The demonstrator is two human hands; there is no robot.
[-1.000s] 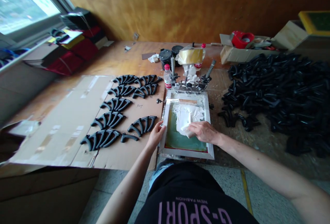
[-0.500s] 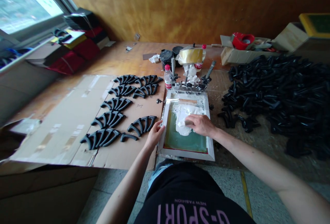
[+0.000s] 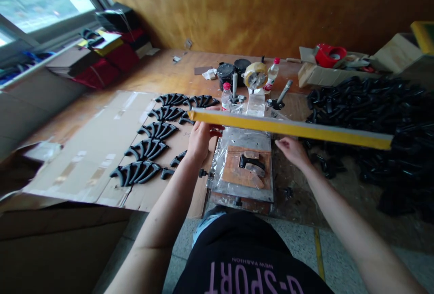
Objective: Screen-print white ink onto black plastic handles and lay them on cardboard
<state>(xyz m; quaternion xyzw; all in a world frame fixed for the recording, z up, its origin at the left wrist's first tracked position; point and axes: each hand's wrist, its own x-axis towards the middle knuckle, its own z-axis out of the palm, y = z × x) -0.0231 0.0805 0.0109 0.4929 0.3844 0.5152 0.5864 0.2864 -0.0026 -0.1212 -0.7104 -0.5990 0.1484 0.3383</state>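
Note:
My left hand [image 3: 200,139] grips the left end of a screen printing frame [image 3: 288,128], fingers showing above and below it. The frame is lifted, its long yellow edge facing me. My right hand [image 3: 292,150] is just under that edge, right of the metal base plate [image 3: 217,181]. Its fingers are loosely bent with nothing visible in them. A curved black plastic piece [image 3: 255,164] lies on a brown block [image 3: 233,172] on the plate. The white ink and the screen's mesh are hidden.
Rows of black curved pieces [image 3: 139,173] lie on cardboard [image 3: 91,149] at left; a large heap [image 3: 366,118] of them is at right. Behind the plate stand clamps [image 3: 280,93], bottles [image 3: 226,97], black tubs [image 3: 225,73] and a tape roll [image 3: 255,76]. An open carton [image 3: 325,76] is farther right.
The screen frame has swung up from flat, uncovering the base plate and the black piece. My left hand has risen with it. My right hand has left the white ink and moved right.

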